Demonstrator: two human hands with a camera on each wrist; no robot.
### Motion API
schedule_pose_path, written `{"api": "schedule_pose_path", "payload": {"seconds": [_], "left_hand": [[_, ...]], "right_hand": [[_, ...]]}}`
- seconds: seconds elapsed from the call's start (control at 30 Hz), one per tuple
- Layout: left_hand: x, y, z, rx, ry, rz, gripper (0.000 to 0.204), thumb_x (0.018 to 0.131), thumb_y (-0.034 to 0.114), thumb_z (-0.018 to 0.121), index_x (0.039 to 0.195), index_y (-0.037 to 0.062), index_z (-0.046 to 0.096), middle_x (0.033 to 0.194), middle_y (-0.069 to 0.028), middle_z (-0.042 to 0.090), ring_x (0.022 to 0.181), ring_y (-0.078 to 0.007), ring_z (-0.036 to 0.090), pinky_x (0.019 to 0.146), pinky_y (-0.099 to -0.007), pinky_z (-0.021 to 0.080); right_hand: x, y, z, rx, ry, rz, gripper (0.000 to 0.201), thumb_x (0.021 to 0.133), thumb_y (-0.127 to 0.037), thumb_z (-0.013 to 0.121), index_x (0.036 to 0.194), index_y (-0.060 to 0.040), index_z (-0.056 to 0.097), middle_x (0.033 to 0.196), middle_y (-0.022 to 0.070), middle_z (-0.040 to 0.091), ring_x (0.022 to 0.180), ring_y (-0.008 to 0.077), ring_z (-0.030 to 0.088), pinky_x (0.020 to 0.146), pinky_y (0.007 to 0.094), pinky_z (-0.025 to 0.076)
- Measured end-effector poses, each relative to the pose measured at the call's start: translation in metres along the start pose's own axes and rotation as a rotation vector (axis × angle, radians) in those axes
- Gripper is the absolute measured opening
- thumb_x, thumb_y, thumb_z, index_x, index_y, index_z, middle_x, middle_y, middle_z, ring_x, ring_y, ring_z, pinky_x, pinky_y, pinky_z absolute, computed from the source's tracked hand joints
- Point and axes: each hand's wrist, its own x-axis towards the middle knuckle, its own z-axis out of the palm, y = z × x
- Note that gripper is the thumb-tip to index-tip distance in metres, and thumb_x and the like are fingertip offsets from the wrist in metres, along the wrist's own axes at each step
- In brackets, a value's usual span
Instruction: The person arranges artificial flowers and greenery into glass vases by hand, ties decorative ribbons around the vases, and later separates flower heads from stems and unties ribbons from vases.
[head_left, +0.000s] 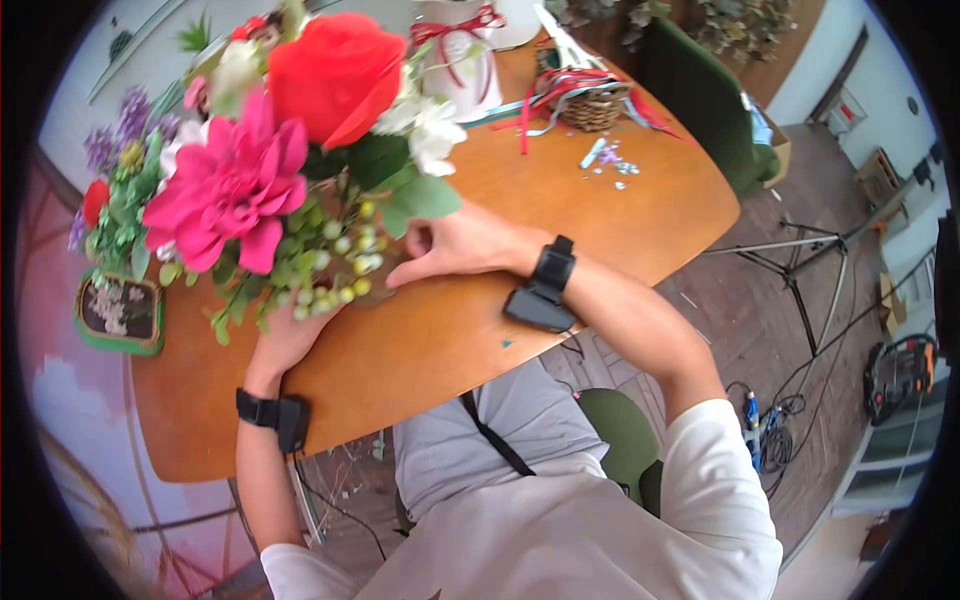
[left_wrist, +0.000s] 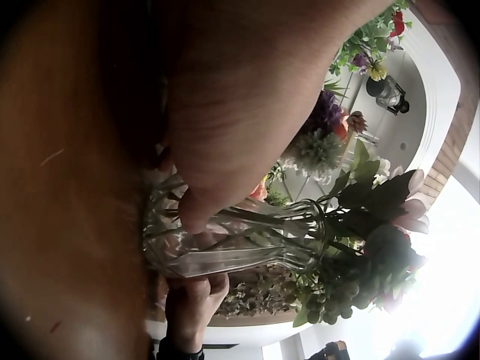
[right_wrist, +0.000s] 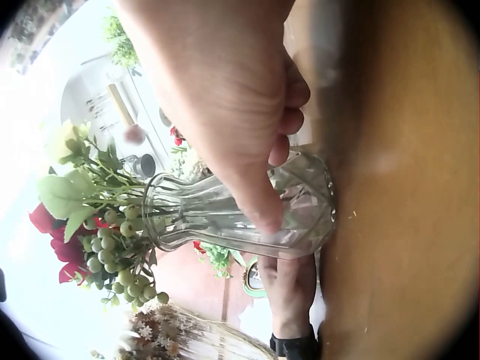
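A clear glass vase (left_wrist: 247, 244) stands on the wooden table, filled with artificial flowers; in the head view the blooms hide most of it. Among them are a big red rose (head_left: 335, 80), a magenta flower (head_left: 235, 190) and green-white berries (head_left: 335, 265). My left hand (head_left: 290, 340) grips the lower part of the vase from the left, its thumb lying along the glass in the left wrist view. From the other side, my right hand (right_wrist: 225, 112) holds the same lower part, thumb against the glass and fingers curled by the base.
On the table (head_left: 420, 350), a wicker basket (head_left: 590, 105) of ribbons stands at the back beside a white vase with a red bow (head_left: 460, 60). Small scraps (head_left: 612, 160) lie nearby. A green-framed tray (head_left: 120, 345) sits at the left edge. A tripod (head_left: 790, 260) stands right of the table.
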Motion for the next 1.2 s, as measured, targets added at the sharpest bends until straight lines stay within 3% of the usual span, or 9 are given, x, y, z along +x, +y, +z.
{"api": "schedule_pose_path", "payload": {"seconds": [0.1,0.2,0.4,0.47,0.63,0.73,0.87,1.0,1.2], "left_hand": [[0.008,-0.029,0.002,0.037,0.103,0.230,0.053,0.091,0.029,0.076,0.131,-0.0004,0.058,0.117,-0.0100,0.070,0.103,-0.0183,0.064,0.093,-0.0318,0.050],[0.006,-0.019,0.001,-0.019,0.055,0.163,0.053,0.091,0.029,0.076,0.131,-0.0006,0.058,0.116,-0.0110,0.070,0.104,-0.0178,0.063,0.095,-0.0314,0.049],[0.017,-0.055,0.000,-0.048,0.022,0.204,0.039,0.098,0.021,0.063,0.128,-0.0035,0.057,0.112,-0.0076,0.068,0.100,-0.0167,0.061,0.090,-0.0331,0.049],[0.020,-0.058,0.005,-0.273,0.159,0.318,0.030,0.098,0.015,0.061,0.123,-0.0012,0.060,0.114,-0.0076,0.067,0.100,-0.0180,0.061,0.088,-0.0349,0.049],[0.031,-0.072,0.004,-0.175,0.227,0.333,0.025,0.096,0.011,0.062,0.119,-0.0010,0.062,0.114,-0.0095,0.068,0.100,-0.0189,0.062,0.087,-0.0354,0.050],[0.035,-0.076,0.005,-0.187,0.234,0.429,0.026,0.097,0.009,0.063,0.121,-0.0008,0.060,0.114,-0.0067,0.067,0.102,-0.0160,0.061,0.089,-0.0315,0.049],[0.028,-0.065,0.005,-0.274,0.200,0.379,0.028,0.098,0.006,0.063,0.125,-0.0004,0.058,0.115,-0.0037,0.066,0.103,-0.0124,0.060,0.091,-0.0269,0.048],[0.029,-0.054,0.009,-0.301,0.220,0.477,0.024,0.094,0.004,0.063,0.115,-0.0047,0.061,0.104,-0.0092,0.070,0.095,-0.0184,0.064,0.084,-0.0334,0.051],[0.016,-0.031,0.003,-0.202,0.277,0.455,0.030,0.092,0.002,0.059,0.121,-0.0039,0.058,0.110,-0.0128,0.067,0.100,-0.0219,0.062,0.091,-0.0341,0.049]], "right_hand": [[0.001,0.008,0.004,-0.054,0.023,-0.017,0.054,0.075,-0.053,0.082,0.077,0.0006,0.073,0.064,0.0131,0.066,0.059,0.0279,0.065,0.059,0.0375,0.051],[0.001,0.006,0.003,-0.016,0.043,-0.009,0.056,0.074,-0.052,0.083,0.065,0.0005,0.068,0.064,0.0136,0.067,0.060,0.0293,0.066,0.060,0.0379,0.052],[-0.001,-0.008,-0.005,0.052,-0.005,-0.054,0.059,0.078,-0.046,0.082,0.112,0.0007,0.073,0.069,0.0114,0.070,0.064,0.0276,0.068,0.064,0.0369,0.054],[0.000,-0.010,-0.013,0.044,-0.024,-0.045,0.054,0.079,-0.045,0.081,0.106,0.0014,0.073,0.072,0.0120,0.071,0.066,0.0283,0.069,0.065,0.0381,0.054],[-0.001,-0.011,-0.072,-0.251,-0.039,-0.040,0.037,0.090,-0.036,0.070,0.089,0.0010,0.068,0.074,0.0202,0.066,0.064,0.0304,0.064,0.062,0.0403,0.051],[-0.001,0.017,-0.125,-0.403,0.085,-0.064,0.022,0.092,-0.022,0.067,0.097,-0.0013,0.072,0.078,0.0160,0.070,0.066,0.0247,0.068,0.065,0.0382,0.053],[-0.006,0.048,-0.207,-0.678,0.325,0.095,0.022,0.089,-0.022,0.065,0.095,-0.0039,0.075,0.083,0.0165,0.073,0.072,0.0332,0.071,0.071,0.0398,0.057],[-0.018,0.073,-0.263,-0.785,0.505,0.357,0.022,0.084,-0.024,0.068,0.095,-0.0081,0.078,0.089,0.0180,0.074,0.085,0.0360,0.072,0.082,0.0432,0.057],[-0.027,0.096,-0.272,-0.826,0.378,0.513,0.023,0.080,-0.027,0.073,0.095,-0.0106,0.079,0.093,0.0162,0.075,0.090,0.0352,0.072,0.086,0.0431,0.056]]}}
